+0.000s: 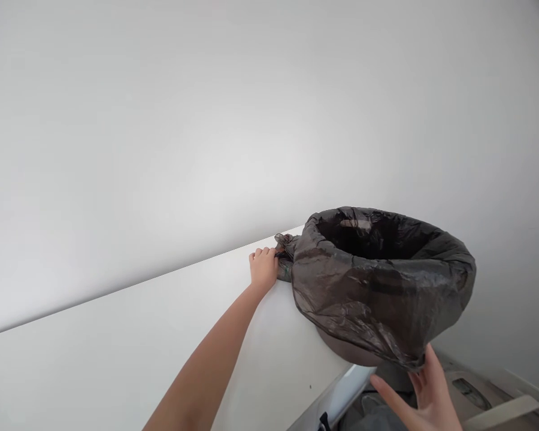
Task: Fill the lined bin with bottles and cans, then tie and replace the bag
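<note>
A trash can (350,350) lined with a dark, translucent trash bag (368,293) stands at the right end of a white tabletop. The liner is folded over the rim and hangs loosely down the outside. On its left lies a small bunched-up plastic bag (285,272), dark and with a knotted-looking top. My left hand (264,266) is closed on that bunched bag, its fingertips curled over. My right hand (424,392) is below the can's near right side, thumb spread away from the fingers. Its fingertips touch the liner's lower edge and are partly hidden by it.
The white tabletop (117,347) runs along a plain pale wall (206,120). Below its right edge are grey fabric or bag-like items (377,410), a beige object with a dark window (471,392) and a pale strap (505,413).
</note>
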`<state>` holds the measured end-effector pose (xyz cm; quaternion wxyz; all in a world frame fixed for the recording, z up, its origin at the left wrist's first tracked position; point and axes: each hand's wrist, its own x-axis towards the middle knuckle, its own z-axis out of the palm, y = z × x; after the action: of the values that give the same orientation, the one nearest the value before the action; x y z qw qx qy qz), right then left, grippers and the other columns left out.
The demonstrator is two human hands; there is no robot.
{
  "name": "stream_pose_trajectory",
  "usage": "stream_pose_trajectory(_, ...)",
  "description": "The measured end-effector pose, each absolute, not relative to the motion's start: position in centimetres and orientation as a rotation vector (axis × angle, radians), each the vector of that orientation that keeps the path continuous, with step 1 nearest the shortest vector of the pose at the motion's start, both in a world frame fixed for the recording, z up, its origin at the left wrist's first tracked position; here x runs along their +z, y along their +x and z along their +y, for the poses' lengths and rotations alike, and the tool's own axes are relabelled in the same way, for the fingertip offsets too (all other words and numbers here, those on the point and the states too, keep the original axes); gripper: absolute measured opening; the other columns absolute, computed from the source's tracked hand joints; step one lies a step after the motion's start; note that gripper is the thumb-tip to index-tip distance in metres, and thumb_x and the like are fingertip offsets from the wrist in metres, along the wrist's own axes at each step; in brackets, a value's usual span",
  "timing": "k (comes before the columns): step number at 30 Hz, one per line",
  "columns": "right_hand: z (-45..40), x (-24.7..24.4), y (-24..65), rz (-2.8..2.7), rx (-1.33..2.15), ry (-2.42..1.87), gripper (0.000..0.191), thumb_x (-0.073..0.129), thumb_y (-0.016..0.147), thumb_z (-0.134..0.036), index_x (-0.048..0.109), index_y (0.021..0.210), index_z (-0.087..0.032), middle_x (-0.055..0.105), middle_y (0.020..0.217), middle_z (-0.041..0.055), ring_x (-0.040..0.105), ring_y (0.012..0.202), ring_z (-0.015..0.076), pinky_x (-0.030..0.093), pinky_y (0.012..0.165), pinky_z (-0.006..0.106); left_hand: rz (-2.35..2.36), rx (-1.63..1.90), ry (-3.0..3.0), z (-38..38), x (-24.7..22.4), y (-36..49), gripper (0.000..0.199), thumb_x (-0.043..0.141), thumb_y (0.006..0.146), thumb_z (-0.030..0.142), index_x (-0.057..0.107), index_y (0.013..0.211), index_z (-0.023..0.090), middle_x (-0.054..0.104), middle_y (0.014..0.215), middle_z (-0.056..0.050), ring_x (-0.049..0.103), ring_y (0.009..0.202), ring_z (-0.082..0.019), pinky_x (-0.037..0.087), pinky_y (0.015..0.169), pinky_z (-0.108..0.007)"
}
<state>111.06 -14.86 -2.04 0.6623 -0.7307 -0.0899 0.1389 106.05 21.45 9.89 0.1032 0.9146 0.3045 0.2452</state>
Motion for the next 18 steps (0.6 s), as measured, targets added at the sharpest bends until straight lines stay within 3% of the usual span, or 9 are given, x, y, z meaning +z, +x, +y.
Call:
stream_pose_trajectory(5, -11.7, 1.3, 110.7, -0.300, 0.239, -1.698, 0.130, 0.090, 0.056, -0.056, 0.020, 0.163, -0.032, 0.034, 0.164, 0.0111, 0.044, 0.142, 0.0453, 0.054, 0.106, 0.055, 1.047, 0.763, 2.684, 21.7, 10.4, 98.0, 0.029, 0.035, 0.104, 0.026, 0.063, 0.111, 0.025, 0.067, 0.113, -0.008, 0.053, 0.112, -0.027, 0.036, 0.099, -0.042)
stream_pose_trajectory(9, -10.6, 3.7, 109.4, -0.398, 0.077, -1.610, 0.120, 0.089, 0.058, -0.054, 0.030, 0.158, -0.027, 0.041, 0.157, 0.0146, 0.046, 0.140, 0.0429, 0.042, 0.115, 0.057, 1.140, 0.790, 2.645, 19.8, 11.2, 89.9, 0.029, 0.034, 0.103, 0.028, 0.062, 0.109, 0.024, 0.067, 0.110, -0.007, 0.055, 0.107, -0.027, 0.041, 0.094, -0.041)
stream_pose_trajectory(18, -8.7, 3.8, 110.8, -0.600, -0.152, -1.514, 0.108, 0.087, 0.055, -0.056, 0.042, 0.146, -0.019, 0.051, 0.143, 0.0173, 0.053, 0.129, 0.0373, 0.046, 0.108, 0.055, 1.128, 1.004, 2.531, 8.3, 11.3, 75.1, 0.026, 0.034, 0.101, 0.034, 0.058, 0.098, 0.024, 0.067, 0.094, -0.004, 0.058, 0.090, -0.025, 0.048, 0.084, -0.043)
